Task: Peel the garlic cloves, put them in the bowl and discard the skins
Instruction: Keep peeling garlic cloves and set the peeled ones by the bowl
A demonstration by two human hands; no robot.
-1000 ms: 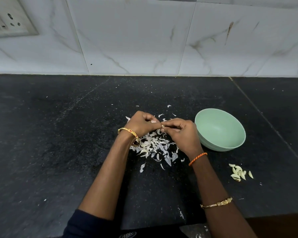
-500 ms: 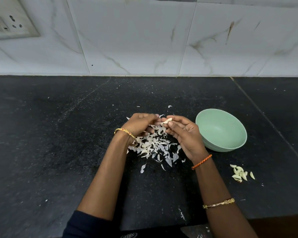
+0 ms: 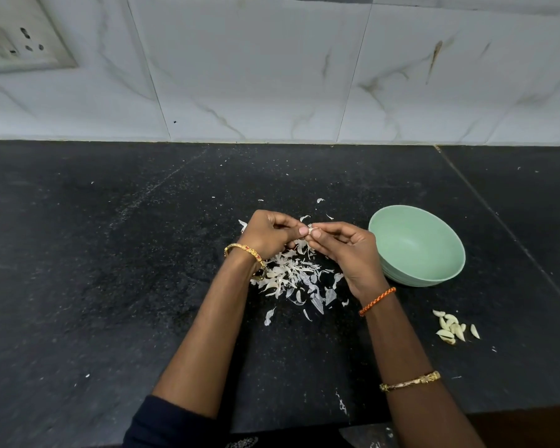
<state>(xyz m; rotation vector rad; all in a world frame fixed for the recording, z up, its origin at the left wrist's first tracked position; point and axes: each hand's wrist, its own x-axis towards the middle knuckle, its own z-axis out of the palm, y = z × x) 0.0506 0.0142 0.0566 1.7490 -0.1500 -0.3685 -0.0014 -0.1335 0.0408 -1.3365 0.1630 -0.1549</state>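
Note:
A small garlic clove (image 3: 311,228) is pinched between the fingertips of my left hand (image 3: 269,236) and my right hand (image 3: 346,250), just above a pile of white garlic skins (image 3: 296,276) on the black counter. Most of the clove is hidden by the fingers. A pale green bowl (image 3: 416,245) stands to the right of my right hand; no cloves are visible inside it. A small heap of several peeled cloves (image 3: 453,326) lies on the counter at the right, nearer to me than the bowl.
The black stone counter (image 3: 110,270) runs back to a white marble-tiled wall (image 3: 272,76). A switch and socket plate (image 3: 17,43) sits on the wall at upper left. Stray skin bits (image 3: 320,200) lie scattered beyond the hands. The counter's front edge is at the bottom.
The hands parted slightly half a second ago, with the clove in the right fingertips. Now both hands' fingertips are together on the clove again.

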